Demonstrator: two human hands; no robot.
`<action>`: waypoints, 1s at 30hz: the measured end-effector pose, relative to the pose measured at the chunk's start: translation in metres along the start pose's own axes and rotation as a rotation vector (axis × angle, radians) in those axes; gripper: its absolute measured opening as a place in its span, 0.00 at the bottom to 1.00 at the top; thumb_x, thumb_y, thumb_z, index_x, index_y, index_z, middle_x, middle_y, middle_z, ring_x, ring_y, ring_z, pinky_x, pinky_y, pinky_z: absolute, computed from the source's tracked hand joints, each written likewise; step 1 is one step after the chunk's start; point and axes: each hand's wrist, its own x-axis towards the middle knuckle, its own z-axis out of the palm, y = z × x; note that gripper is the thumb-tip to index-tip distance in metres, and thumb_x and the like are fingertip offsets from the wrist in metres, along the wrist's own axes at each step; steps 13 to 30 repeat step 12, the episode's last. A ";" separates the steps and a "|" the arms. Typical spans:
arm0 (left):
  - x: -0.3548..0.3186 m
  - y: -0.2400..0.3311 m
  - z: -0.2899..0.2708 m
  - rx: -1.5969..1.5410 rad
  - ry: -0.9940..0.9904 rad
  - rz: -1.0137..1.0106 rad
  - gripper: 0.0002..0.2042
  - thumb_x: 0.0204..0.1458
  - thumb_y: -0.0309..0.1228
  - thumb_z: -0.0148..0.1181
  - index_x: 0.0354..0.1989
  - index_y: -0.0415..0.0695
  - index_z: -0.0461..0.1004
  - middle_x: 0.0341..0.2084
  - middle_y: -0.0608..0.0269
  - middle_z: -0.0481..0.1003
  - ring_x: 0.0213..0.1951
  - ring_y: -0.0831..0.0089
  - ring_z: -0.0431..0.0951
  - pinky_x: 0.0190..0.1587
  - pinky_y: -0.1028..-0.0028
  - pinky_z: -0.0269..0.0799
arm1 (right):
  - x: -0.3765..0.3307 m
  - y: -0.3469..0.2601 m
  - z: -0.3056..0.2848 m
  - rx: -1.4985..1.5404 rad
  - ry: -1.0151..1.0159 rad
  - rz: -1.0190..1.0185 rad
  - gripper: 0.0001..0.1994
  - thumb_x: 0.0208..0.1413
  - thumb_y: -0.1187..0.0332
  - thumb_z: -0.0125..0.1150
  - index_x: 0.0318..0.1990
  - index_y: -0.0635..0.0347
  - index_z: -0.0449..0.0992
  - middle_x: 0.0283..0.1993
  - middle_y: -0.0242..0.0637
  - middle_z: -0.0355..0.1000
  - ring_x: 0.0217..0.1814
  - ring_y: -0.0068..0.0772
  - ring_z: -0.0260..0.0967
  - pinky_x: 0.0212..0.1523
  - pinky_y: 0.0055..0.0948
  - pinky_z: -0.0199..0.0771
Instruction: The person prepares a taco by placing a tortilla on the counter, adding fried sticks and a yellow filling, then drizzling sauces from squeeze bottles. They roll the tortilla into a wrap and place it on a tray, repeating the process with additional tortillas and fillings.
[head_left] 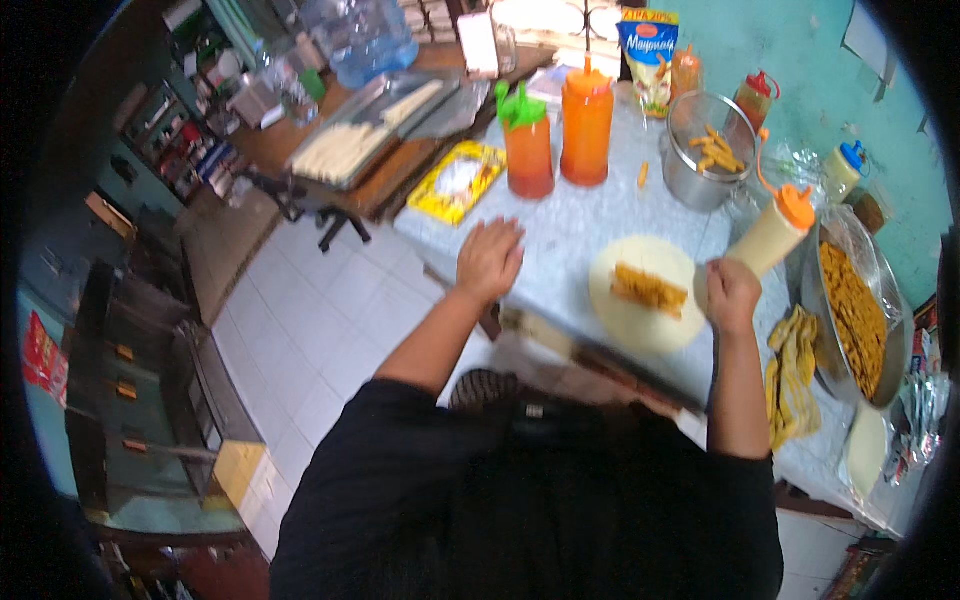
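In my right hand (733, 294) is a squeeze bottle (768, 240) of pale cream sauce with an orange cap. Its fingers wrap round the lower end, and the bottle leans up to the right. Just left of that hand lies a round flatbread (655, 335) with a strip of orange-brown filling (648, 291) across its middle. My left hand (490, 258) lies flat on the table's near left part, holding nothing. A yellow packet (458, 182) and a green-capped squeeze bottle (529, 150) of red sauce stand nearest to it.
An orange squeeze bottle (587, 130) and a metal pot (697, 183) with fries stand behind the flatbread. On the right are a large metal bowl (838, 355) of filling and a yellow cloth (793, 375). A tray (350, 165) of pale flatbreads occupies another table.
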 end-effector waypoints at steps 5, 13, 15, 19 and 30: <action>-0.052 0.037 -0.017 0.147 0.050 -0.088 0.19 0.52 0.34 0.51 0.52 0.42 0.68 0.56 0.53 0.66 0.59 0.55 0.63 0.60 0.53 0.54 | -0.019 -0.001 -0.002 -0.104 0.006 0.093 0.08 0.47 0.64 0.57 0.31 0.56 0.78 0.30 0.41 0.75 0.33 0.44 0.73 0.35 0.35 0.72; -0.272 0.024 -0.037 -0.044 -0.702 -0.201 0.23 0.54 0.35 0.53 0.59 0.43 0.62 0.55 0.50 0.64 0.55 0.56 0.66 0.59 0.61 0.58 | -0.057 -0.019 -0.017 -0.178 -0.131 0.194 0.08 0.48 0.62 0.57 0.33 0.53 0.78 0.32 0.37 0.75 0.35 0.43 0.73 0.35 0.34 0.71; -0.272 0.024 -0.037 -0.044 -0.702 -0.201 0.23 0.54 0.35 0.53 0.59 0.43 0.62 0.55 0.50 0.64 0.55 0.56 0.66 0.59 0.61 0.58 | -0.057 -0.019 -0.017 -0.178 -0.131 0.194 0.08 0.48 0.62 0.57 0.33 0.53 0.78 0.32 0.37 0.75 0.35 0.43 0.73 0.35 0.34 0.71; -0.272 0.024 -0.037 -0.044 -0.702 -0.201 0.23 0.54 0.35 0.53 0.59 0.43 0.62 0.55 0.50 0.64 0.55 0.56 0.66 0.59 0.61 0.58 | -0.057 -0.019 -0.017 -0.178 -0.131 0.194 0.08 0.48 0.62 0.57 0.33 0.53 0.78 0.32 0.37 0.75 0.35 0.43 0.73 0.35 0.34 0.71; -0.272 0.024 -0.037 -0.044 -0.702 -0.201 0.23 0.54 0.35 0.53 0.59 0.43 0.62 0.55 0.50 0.64 0.55 0.56 0.66 0.59 0.61 0.58 | -0.057 -0.019 -0.017 -0.178 -0.131 0.194 0.08 0.48 0.62 0.57 0.33 0.53 0.78 0.32 0.37 0.75 0.35 0.43 0.73 0.35 0.34 0.71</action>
